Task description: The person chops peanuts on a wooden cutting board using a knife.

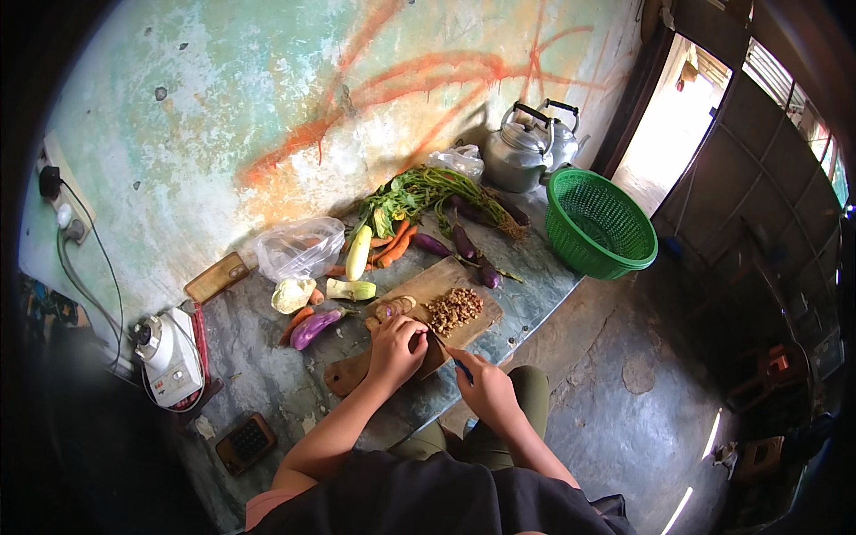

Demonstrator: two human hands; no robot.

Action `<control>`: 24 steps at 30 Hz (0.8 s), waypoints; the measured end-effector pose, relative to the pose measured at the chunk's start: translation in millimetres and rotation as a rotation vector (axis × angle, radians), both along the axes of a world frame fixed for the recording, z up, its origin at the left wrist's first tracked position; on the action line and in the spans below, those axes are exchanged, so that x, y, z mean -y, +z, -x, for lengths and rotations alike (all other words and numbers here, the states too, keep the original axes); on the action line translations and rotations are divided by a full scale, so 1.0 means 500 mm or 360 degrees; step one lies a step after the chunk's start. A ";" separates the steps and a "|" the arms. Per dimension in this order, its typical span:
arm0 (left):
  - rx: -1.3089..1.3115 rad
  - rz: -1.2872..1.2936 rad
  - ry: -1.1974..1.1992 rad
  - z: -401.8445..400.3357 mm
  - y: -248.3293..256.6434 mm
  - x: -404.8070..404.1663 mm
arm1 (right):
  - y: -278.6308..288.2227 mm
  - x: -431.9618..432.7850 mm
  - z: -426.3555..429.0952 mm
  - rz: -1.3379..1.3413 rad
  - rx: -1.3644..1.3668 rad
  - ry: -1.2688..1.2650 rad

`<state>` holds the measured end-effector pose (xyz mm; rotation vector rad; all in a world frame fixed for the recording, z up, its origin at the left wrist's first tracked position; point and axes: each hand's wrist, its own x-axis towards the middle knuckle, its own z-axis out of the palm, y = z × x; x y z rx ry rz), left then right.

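A wooden cutting board (438, 275) with a handle lies on the stone-look tabletop in front of me. On it are a heap of small diced brownish vegetable pieces (455, 311) and several round slices (394, 307), which look like eggplant. My left hand (399, 348) rests over the board beside the slices, fingers curled; whatever lies beneath them is hidden. My right hand (487, 388) grips a knife by its blue handle (464, 372). The dark blade (437, 339) points toward my left fingertips, close to the diced heap.
Left of the board lie a purple eggplant (315, 329), a cut pale squash (350, 289) and a cauliflower piece (293, 295). Behind are carrots (399, 247), leafy greens (414, 190) and more eggplants (463, 242). A green basket (598, 224) overhangs the table edge near metal kettles (515, 157).
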<state>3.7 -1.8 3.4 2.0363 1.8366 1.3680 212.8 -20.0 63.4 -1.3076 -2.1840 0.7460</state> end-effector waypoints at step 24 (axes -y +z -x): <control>0.0096 0.0025 -0.0005 0.004 -0.006 -0.002 | -0.002 0.008 0.008 0.0048 0.0020 -0.0010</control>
